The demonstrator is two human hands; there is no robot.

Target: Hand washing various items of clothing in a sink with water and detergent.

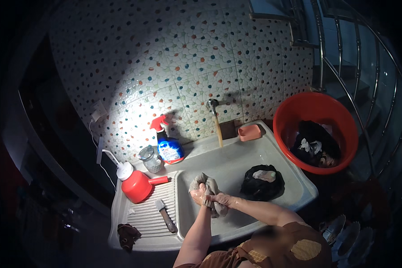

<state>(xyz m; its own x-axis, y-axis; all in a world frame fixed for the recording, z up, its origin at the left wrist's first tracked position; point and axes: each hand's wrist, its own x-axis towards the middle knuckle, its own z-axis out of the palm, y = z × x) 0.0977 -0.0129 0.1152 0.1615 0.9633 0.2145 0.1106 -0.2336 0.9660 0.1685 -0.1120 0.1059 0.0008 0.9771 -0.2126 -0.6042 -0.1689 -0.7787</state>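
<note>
Over the left part of the sink basin [234, 160], my left hand [199, 195] grips a bunched grey cloth [217, 209]. My right hand [223, 199] is closed on the same cloth, close beside the left. To the right in the basin lies a black cloth heap [261, 187] with a small light-coloured piece [264, 175] on top. A scrub brush [165, 216] with a worn handle rests on the ribbed washboard [147, 217] left of the basin. A hose hangs from the wall tap [213, 104] above the basin.
A red dipper [137, 187], a mesh cup [150, 160] and a blue spray bottle [170, 149] stand at the left. A pink soap dish [249, 133] sits at the back corner. A red tub [281, 134] holds clothes at the right. A dark cloth [128, 234] lies on the left edge.
</note>
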